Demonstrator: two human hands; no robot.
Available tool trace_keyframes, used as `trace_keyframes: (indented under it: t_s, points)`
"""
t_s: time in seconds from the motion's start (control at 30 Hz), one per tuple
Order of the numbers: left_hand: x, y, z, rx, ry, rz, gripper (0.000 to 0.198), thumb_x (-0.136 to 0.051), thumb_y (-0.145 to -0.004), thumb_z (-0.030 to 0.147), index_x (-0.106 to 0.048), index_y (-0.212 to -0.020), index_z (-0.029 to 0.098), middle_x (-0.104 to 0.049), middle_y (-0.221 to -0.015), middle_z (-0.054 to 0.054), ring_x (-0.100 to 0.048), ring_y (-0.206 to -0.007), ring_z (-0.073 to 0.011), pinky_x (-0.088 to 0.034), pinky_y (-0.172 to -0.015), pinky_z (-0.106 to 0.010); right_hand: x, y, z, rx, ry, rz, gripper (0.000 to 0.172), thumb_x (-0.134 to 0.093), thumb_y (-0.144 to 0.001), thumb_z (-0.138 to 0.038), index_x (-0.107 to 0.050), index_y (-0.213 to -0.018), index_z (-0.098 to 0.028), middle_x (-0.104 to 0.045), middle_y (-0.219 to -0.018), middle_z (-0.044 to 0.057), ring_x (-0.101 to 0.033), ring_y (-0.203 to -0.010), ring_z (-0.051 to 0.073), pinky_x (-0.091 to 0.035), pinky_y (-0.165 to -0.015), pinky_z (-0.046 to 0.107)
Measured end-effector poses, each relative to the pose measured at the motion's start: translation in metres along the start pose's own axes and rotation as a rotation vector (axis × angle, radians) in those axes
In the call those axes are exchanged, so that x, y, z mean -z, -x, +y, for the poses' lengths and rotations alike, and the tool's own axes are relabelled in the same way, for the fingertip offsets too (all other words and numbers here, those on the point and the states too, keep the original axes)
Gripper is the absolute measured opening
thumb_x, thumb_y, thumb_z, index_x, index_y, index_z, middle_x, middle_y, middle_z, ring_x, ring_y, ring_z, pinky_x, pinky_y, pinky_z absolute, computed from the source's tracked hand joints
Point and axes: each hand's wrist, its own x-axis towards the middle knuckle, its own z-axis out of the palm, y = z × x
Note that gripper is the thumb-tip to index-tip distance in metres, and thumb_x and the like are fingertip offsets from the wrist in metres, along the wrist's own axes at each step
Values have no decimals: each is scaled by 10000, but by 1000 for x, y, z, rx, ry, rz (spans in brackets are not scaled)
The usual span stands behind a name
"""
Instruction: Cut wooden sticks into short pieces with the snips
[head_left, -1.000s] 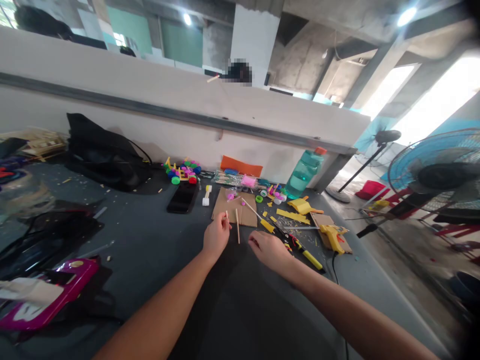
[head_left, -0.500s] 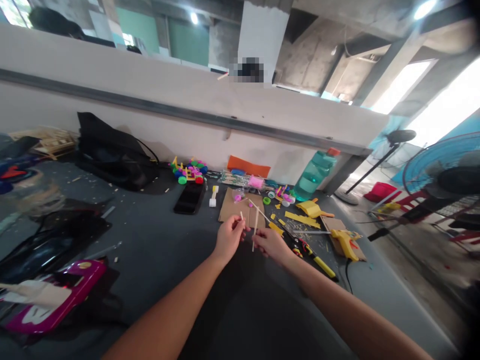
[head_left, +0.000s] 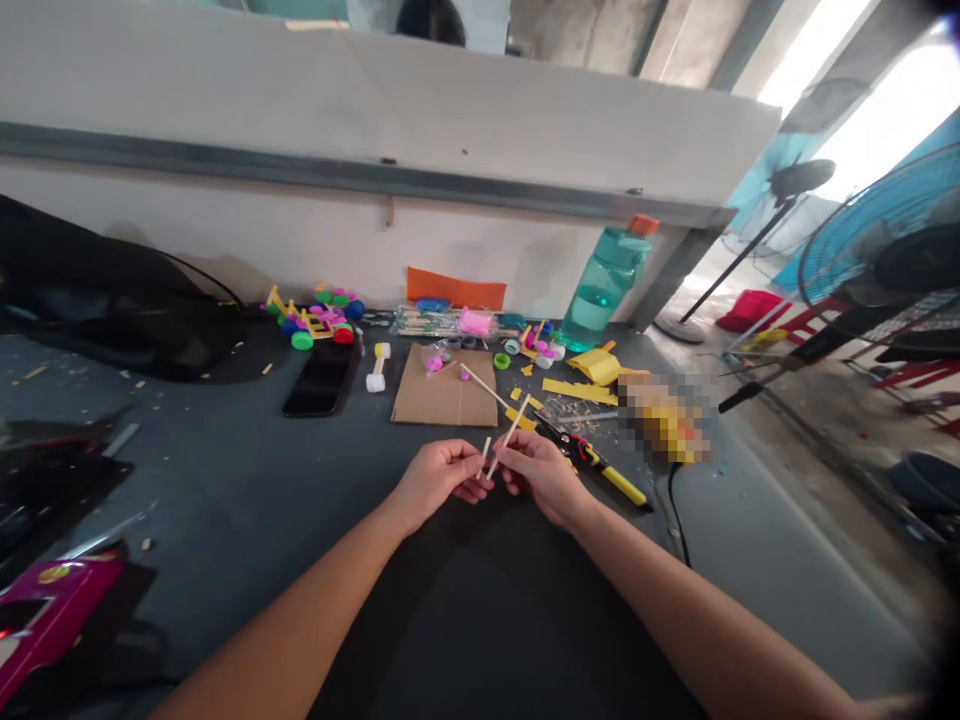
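My left hand (head_left: 448,473) pinches a short pale wooden stick (head_left: 486,452), which points upward between thumb and fingers. A longer pale stick (head_left: 513,428) is held by my right hand (head_left: 536,470), slanting up to the right. The two hands are close together above the dark table (head_left: 360,560), and the sticks' lower ends lie near each other. Just beyond them is a square of brown cardboard (head_left: 442,390), with a small pink ball (head_left: 464,376) and another thin stick (head_left: 484,386) on or over it. Pliers or cutters with yellow-and-black handles (head_left: 611,480) rest beside my right hand.
A black phone (head_left: 322,380), a small white-and-yellow piece (head_left: 378,368) and colourful wheeled pieces (head_left: 319,320) lie at the back left. A teal bottle (head_left: 604,285) stands against the partition. Yellow strips (head_left: 577,390) and scraps are at right; a magenta box (head_left: 64,610) is front left.
The view has tilted down and shifted rightward. My hands have come closer together, and the longer stick now slants to the right, with its lower end near the shorter one.
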Motion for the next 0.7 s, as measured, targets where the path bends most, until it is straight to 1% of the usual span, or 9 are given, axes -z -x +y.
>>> trace_keyframes:
  t_s: [0.1, 0.23, 0.37, 0.47, 0.57, 0.7]
  points:
    - [0, -1, -2, 15, -35, 1, 294, -634, -745, 408, -573, -783, 123, -685, -683, -58, -642, -591, -139, -522, -593, -273, 2, 0, 2, -5, 21, 11, 224, -678, -705, -339, -587, -800, -157, -573, -626, -20, -447, -466, 61, -377, -412, 182]
    - [-1, -2, -7, -12, -87, -27, 310, -644, -735, 422, -575, -777, 123, -686, -677, -58, -647, -606, -145, -530, -609, -287, 3, 2, 4, -30, 60, 51, 216, -682, -694, -331, -598, -781, -152, -569, -607, -23, -438, -456, 61, -369, -410, 187]
    - [-1, -2, -7, -22, -132, -47, 321, -660, -717, 430, -572, -754, 123, -673, -636, -45, -632, -565, -137, -528, -581, -280, -1, 5, 2, -33, 49, 34, 211, -687, -681, -334, -615, -752, -149, -560, -598, -24, -431, -467, 64, -360, -423, 192]
    - [-2, 0, -6, -43, -159, -73, 342, -578, -778, 464, -577, -744, 125, -676, -640, -53, -628, -562, -134, -513, -567, -264, -3, 6, -1, -3, 9, 47, 209, -697, -667, -335, -614, -719, -150, -543, -595, -29, -417, -471, 62, -350, -434, 198]
    - [-3, 2, -5, -53, -188, -132, 360, -488, -836, 468, -598, -782, 129, -693, -668, -65, -631, -592, -131, -486, -572, -238, -2, 6, -1, 3, -10, 70, 216, -694, -675, -346, -617, -724, -150, -507, -557, -40, -401, -462, 61, -333, -436, 198]
    - [-2, 4, -4, -55, -202, -180, 331, -478, -848, 429, -624, -834, 131, -704, -694, -67, -631, -619, -128, -456, -580, -221, -1, 6, 1, 21, 25, 73, 217, -671, -706, -363, -621, -740, -154, -495, -535, -43, -397, -450, 63, -322, -432, 201]
